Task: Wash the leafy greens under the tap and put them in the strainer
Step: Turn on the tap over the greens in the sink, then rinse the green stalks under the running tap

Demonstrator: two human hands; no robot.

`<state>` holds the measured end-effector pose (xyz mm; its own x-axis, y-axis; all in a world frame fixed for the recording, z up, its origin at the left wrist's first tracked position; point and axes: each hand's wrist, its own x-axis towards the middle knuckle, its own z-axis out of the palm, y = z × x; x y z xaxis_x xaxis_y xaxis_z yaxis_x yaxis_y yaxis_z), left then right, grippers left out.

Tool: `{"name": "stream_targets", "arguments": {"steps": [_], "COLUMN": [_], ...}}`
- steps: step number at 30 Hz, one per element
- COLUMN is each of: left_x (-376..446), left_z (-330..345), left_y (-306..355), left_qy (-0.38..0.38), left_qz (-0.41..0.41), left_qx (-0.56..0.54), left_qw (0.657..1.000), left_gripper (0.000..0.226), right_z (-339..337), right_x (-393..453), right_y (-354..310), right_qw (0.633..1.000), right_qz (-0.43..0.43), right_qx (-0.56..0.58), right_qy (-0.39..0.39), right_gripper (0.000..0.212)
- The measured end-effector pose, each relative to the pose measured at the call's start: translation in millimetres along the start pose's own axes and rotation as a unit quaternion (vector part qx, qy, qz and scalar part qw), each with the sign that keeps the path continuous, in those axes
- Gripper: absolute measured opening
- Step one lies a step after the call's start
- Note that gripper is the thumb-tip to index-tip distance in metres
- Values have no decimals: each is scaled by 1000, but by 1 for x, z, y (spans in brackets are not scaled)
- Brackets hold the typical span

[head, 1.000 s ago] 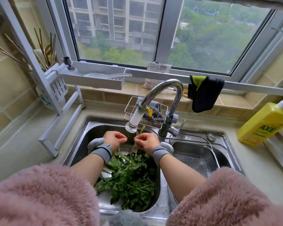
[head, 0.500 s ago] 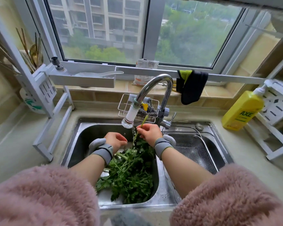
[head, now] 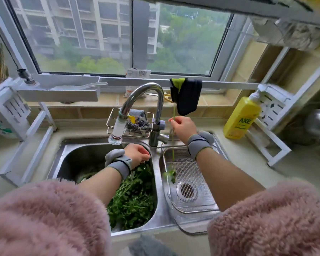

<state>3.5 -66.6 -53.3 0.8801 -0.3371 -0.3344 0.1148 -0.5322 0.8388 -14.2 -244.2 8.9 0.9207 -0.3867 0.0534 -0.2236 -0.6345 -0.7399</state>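
By the window, the right hand (head: 185, 127) pinches one stem (head: 173, 145) above the strainer (head: 198, 206); it could slip out. The left hand (head: 137, 154) curls over the greens (head: 133, 200); its hold I cannot tell

dark green leafy greens (head: 133, 198), silver strainer (head: 190, 182), yellow bottle (head: 240, 119), pink fluffy sleeves (head: 44, 217)

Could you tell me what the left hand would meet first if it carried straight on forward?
Probably the tap's base: the left hand reaches toward it over the leafy greens; depth is unclear.
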Motion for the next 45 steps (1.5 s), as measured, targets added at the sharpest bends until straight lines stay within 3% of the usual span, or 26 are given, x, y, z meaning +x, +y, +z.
{"name": "stream_targets", "arguments": {"steps": [5,9,11,15,17,20,23,28,32,36,40,45], "left_x": [1,0,-5,-24,-39,-54,-67,-72,-68,-54,-35,-16], "left_z": [43,60,56,28,5,-25,-59,-88,-101,-111,-117,-127], "left_y": [21,14,3,-44,-71,-98,-129,-162,-184,-201,-208,-215], "left_qy": [8,19,16,41,79,125,136,153,140,119,109,121], "left_qz": [6,-16,-43,-133,-176,-212,-224,-220,-225,-214,-207,-196], "left_qx": [-5,5,21,27,12,-19,-12,8,9,32,69,119], "left_qw": [1000,1000,999,990,981,969,965,963,964,969,970,966], "left_gripper": [3,8,3,21,24,31,30,13,3,9,9,15], "right_z": [-31,-16,-4,53,95,148,202,247,275,299,327,369], "right_x": [11,5,-1,-17,-32,-56,-80,-111,-120,-116,-108,-96], "right_y": [34,78,91,78,60,53,49,48,43,34,26,18], "right_qw": [989,936,915,935,929,917,901,864,856,859,859,863], "right_qz": [50,105,99,47,21,44,71,77,68,60,27,2], "right_qx": [-124,-294,-348,-234,-181,-105,-107,-194,-230,-253,-294,-302], "right_qy": [-60,-163,-178,-261,-322,-382,-414,-458,-459,-441,-418,-404], "right_gripper": [24,29,34,29,27,18,32,22,33,32,11,29]}}
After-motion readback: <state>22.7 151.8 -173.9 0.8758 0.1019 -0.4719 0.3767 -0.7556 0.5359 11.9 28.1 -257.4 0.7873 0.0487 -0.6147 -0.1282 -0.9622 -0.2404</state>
